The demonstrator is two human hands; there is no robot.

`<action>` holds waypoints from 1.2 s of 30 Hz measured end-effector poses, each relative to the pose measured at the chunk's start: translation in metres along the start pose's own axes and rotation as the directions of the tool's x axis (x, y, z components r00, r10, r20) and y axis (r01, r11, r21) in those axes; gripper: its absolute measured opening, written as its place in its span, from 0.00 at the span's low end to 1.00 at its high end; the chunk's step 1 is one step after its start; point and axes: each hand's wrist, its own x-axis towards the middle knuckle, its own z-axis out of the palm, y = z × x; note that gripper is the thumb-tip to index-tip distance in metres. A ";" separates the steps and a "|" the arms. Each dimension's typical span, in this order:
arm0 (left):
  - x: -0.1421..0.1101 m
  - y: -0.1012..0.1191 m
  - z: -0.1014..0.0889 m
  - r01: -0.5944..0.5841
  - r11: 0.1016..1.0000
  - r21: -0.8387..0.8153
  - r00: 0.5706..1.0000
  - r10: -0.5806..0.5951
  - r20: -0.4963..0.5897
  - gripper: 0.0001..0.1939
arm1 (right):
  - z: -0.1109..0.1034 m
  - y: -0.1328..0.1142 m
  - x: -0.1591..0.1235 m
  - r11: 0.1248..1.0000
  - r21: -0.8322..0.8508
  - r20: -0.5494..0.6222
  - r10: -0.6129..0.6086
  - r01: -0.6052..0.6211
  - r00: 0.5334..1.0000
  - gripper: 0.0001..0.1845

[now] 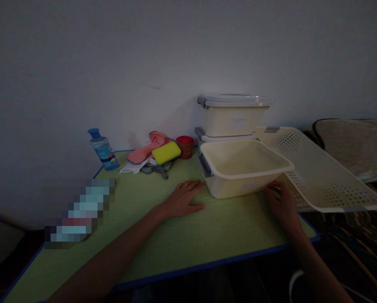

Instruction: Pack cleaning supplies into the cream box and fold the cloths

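Note:
An open cream plastic tub [242, 168] sits tilted on the green table [182, 240], its right side raised. My right hand [283, 203] grips the tub's lower right corner with curled fingers. My left hand [184, 198] lies flat and open on the table just left of the tub, fingertips near its grey latch. Behind the tub stand two lidded cream containers [232, 115], stacked against the wall.
A perforated cream tray [320, 168] leans off the table's right edge. At the back are a yellow sponge [166, 152], pink cloth [146, 150], red cup [185, 147] and blue-capped bottle [102, 149]. A blurred patch covers the table's left. A cushion [352, 143] lies at right.

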 end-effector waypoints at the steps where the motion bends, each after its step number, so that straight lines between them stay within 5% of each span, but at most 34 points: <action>1: 0.000 0.000 0.000 0.003 1.000 0.003 1.000 -0.003 -0.003 0.34 | -0.001 0.000 0.000 1.000 -0.014 -0.001 -0.019 0.019 1.000 0.09; 5: 0.001 -0.001 0.000 0.007 0.999 0.037 1.000 -0.007 0.008 0.32 | -0.005 -0.006 -0.003 0.987 -0.119 -0.080 -0.122 0.112 0.989 0.06; 8: 0.001 -0.001 0.000 0.010 0.999 0.043 1.000 -0.011 0.009 0.30 | -0.008 -0.016 -0.010 0.927 -0.241 -0.179 -0.332 0.286 0.926 0.03; 11: 0.002 -0.002 0.000 0.020 0.999 -0.025 0.999 -0.020 -0.035 0.26 | -0.005 -0.032 -0.023 0.739 -0.315 -0.105 -0.651 0.595 0.752 0.02; 14: 0.006 -0.006 0.001 0.014 0.971 -0.241 0.990 -0.048 -0.134 0.18 | 0.007 -0.057 -0.042 0.493 -0.217 0.165 -0.832 0.843 0.529 0.07; 16: 0.010 -0.011 0.002 0.026 0.870 -0.492 0.964 -0.151 -0.217 0.12 | 0.021 -0.079 -0.055 0.387 -0.110 0.341 -0.851 0.916 0.400 0.10; 18: 0.015 -0.017 0.002 0.033 0.678 -0.734 0.894 -0.348 -0.282 0.07 | 0.039 -0.105 -0.065 0.365 -0.011 0.491 -0.809 0.931 0.323 0.11; 21: 0.019 -0.028 0.000 -0.005 0.476 -0.879 0.751 -0.579 -0.318 0.03 | 0.074 -0.140 -0.070 0.447 0.029 0.702 -0.645 0.894 0.300 0.09; 27: 0.018 -0.045 -0.009 -0.086 0.393 -0.916 0.572 -0.733 -0.368 0.02 | 0.147 -0.162 -0.054 0.623 -0.018 0.835 -0.420 0.782 0.354 0.15; 31: 0.019 -0.044 -0.012 -0.115 0.351 -0.929 0.542 -0.762 -0.355 0.01 | 0.170 -0.156 -0.051 0.642 -0.045 0.842 -0.388 0.766 0.375 0.19; 36: 0.019 -0.040 -0.014 -0.120 0.330 -0.936 0.529 -0.777 -0.341 0.02 | 0.173 -0.154 -0.053 0.644 -0.067 0.853 -0.360 0.762 0.379 0.20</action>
